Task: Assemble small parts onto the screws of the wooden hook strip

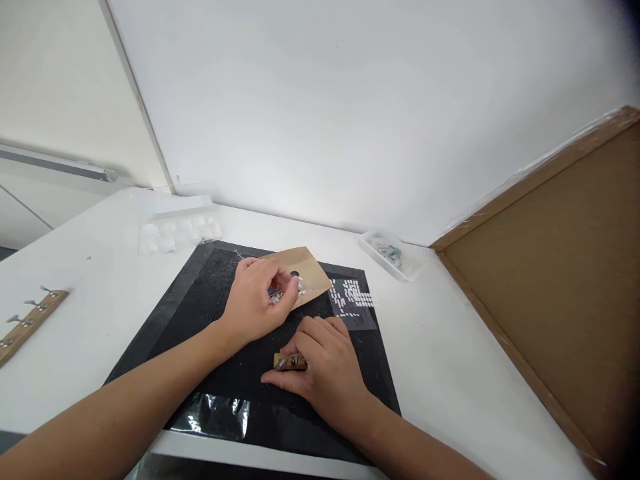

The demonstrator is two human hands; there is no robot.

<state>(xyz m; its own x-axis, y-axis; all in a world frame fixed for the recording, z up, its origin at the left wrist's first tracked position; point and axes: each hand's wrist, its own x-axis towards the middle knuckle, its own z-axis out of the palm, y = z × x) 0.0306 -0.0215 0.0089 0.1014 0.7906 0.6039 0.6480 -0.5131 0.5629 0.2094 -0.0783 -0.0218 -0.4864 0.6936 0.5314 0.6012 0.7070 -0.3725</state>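
Head view shows the right hand point(327, 373) pinching a small wooden block point(289, 362), long axis left-right, just below the left hand point(260, 300), whose fingers pinch small parts at a kraft pouch point(306, 272).

Bright, even overhead light fills the scene, washing the white wall point(350, 100) to a pale grey-blue that darkens toward the upper right, where the corner falls into heavy vignette. The white surface point(450, 373) is close to overexposed, while the black mat point(200, 313) holds its fine scratches. Glare flashes off a clear plastic film point(220, 413) at the mat's near edge. Shadows are soft and short beneath the left hand point(257, 300) and right hand point(325, 367). Wide-angle distortion bends straight lines at the edges, and the near forearms look soft at the bottom of the frame.
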